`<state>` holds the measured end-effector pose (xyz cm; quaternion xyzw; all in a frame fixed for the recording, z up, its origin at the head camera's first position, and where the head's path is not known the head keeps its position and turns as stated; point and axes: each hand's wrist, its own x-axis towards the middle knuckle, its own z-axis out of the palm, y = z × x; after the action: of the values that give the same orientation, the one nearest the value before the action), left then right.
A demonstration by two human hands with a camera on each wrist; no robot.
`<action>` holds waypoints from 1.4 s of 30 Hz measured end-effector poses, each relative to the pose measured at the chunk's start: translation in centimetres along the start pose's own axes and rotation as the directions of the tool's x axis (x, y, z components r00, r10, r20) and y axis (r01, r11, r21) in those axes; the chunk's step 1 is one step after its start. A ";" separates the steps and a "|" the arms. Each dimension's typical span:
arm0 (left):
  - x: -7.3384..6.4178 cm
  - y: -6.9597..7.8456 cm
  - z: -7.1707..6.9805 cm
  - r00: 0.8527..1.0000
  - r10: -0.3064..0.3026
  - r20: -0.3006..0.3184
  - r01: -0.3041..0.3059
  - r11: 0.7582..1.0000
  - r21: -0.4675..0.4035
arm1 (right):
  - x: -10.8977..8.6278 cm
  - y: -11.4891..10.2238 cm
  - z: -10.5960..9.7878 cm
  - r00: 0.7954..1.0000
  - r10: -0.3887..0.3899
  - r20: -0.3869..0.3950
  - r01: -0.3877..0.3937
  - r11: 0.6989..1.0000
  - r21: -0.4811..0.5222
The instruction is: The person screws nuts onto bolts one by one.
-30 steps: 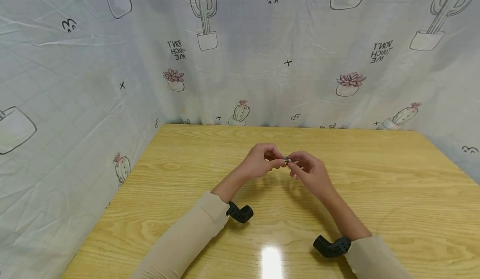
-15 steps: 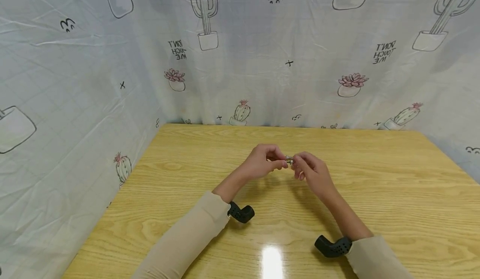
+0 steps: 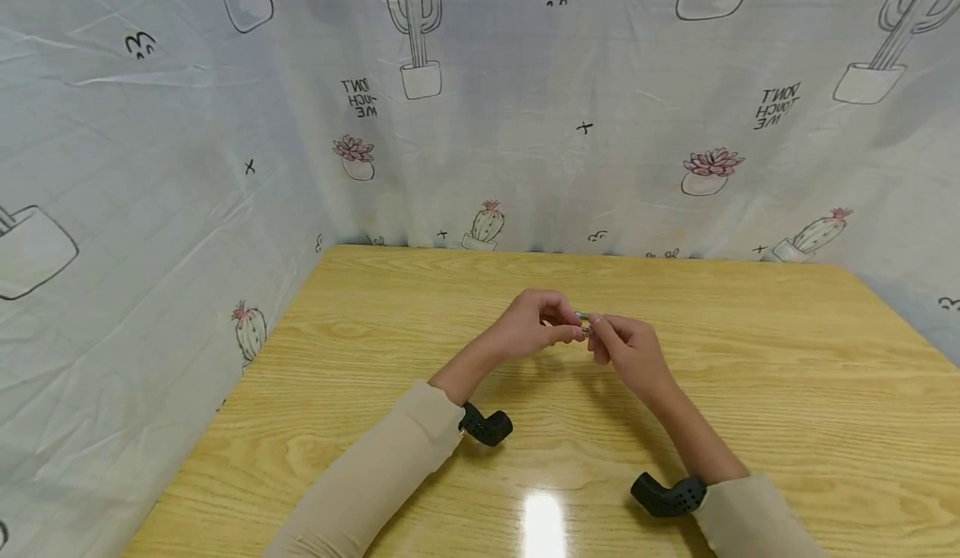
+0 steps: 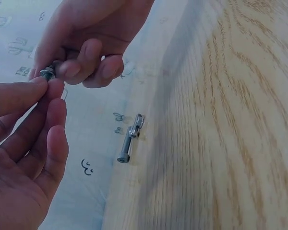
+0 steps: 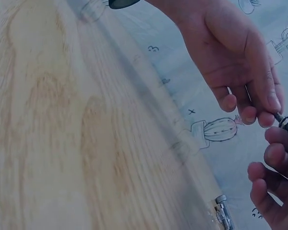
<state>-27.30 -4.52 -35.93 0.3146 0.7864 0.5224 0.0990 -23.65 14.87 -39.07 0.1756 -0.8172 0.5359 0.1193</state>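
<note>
In the head view, my left hand (image 3: 536, 325) and right hand (image 3: 630, 354) meet above the middle of the wooden table. Between their fingertips is a small metal bolt (image 4: 48, 73) with a washer or nut on it. Left thumb and forefinger pinch it from one side. My right fingers pinch its thin end (image 5: 279, 116), their other fingers loosely bent. Beyond the hands, a cylinder-headed bolt (image 4: 126, 146) lies on the table, nut-like metal pieces (image 4: 138, 123) at its far end from the head. The fingers partly hide the held bolt.
The wooden table (image 3: 420, 291) reaches back to a pale curtain (image 3: 525, 125) printed with cacti, which also hangs along the left side. Black curved devices (image 3: 486, 427) sit on both wrists, by the beige sleeves.
The right hand has turned, its thumb shifting up and to the right, while the left keeps its pinch. Metal between and behind the fingertips shows more than before. The head view has shifted slightly.
</note>
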 end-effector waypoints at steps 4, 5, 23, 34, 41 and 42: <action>-0.1 0.0 0.1 0.999 -0.026 -0.030 0.026 1.000 -0.002 | -0.1 0.0 0.1 1.000 -0.014 -0.012 0.014 1.000 0.007; -0.2 0.0 0.1 0.998 -0.039 -0.043 0.038 0.999 -0.004 | -0.1 0.0 0.1 0.999 -0.030 -0.011 0.030 0.999 0.014; -0.4 -0.2 0.0 0.999 0.033 0.009 -0.033 0.999 -0.010 | -0.3 0.1 0.4 1.000 -0.021 0.016 0.021 1.000 0.014; -0.7 -0.3 0.0 0.996 -0.056 -0.071 0.055 0.998 -0.015 | -0.5 0.1 0.3 0.993 -0.121 0.011 0.119 0.988 0.097; -0.7 -0.3 0.0 1.000 0.004 -0.022 -0.004 1.000 -0.008 | -0.7 -0.1 0.5 0.998 -0.064 -0.004 0.065 0.996 0.068; -0.7 -0.3 0.0 1.000 0.015 -0.007 -0.015 1.000 -0.008 | -0.7 -0.2 0.5 0.999 -0.045 -0.003 0.045 0.997 0.057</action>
<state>-26.84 -5.00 -36.37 0.3183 0.7822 0.5273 0.0935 -22.91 14.43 -39.40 0.1968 -0.7974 0.5562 0.1269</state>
